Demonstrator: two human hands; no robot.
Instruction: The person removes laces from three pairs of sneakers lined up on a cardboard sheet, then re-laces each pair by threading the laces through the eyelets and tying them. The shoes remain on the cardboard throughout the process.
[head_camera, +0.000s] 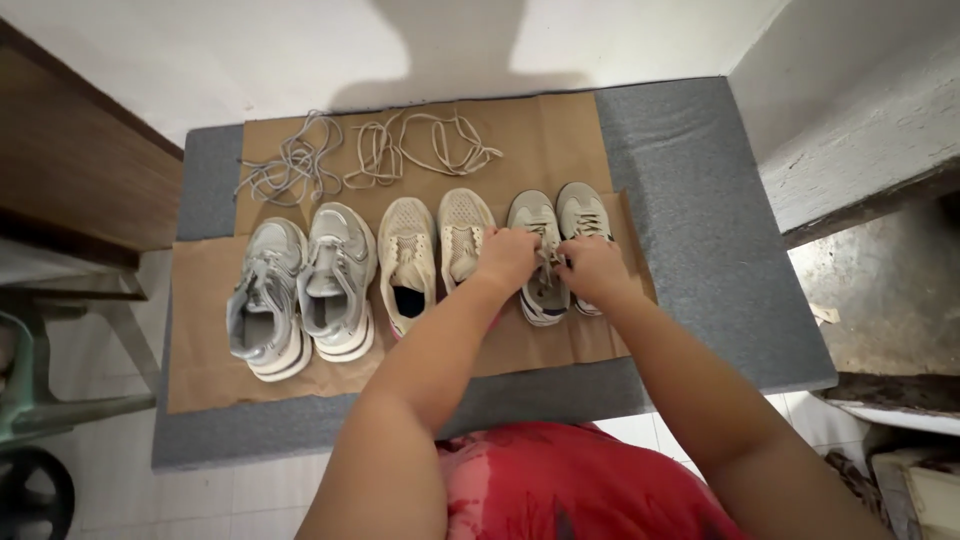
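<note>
Grey-beige sneaker (541, 262) lies toe-away, long axis straight ahead, with left hand (507, 259) and right hand (592, 268) both pinching its laces (551, 256), equally near.

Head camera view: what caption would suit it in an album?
Both hands work the laces of a grey sneaker, third pair in line.

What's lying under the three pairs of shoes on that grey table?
A flat sheet of brown cardboard lies under all three pairs of shoes, on the grey felt-covered table. Two loose bundles of laces rest on its far part. Beneath the shoes themselves, nothing can be seen.
</note>
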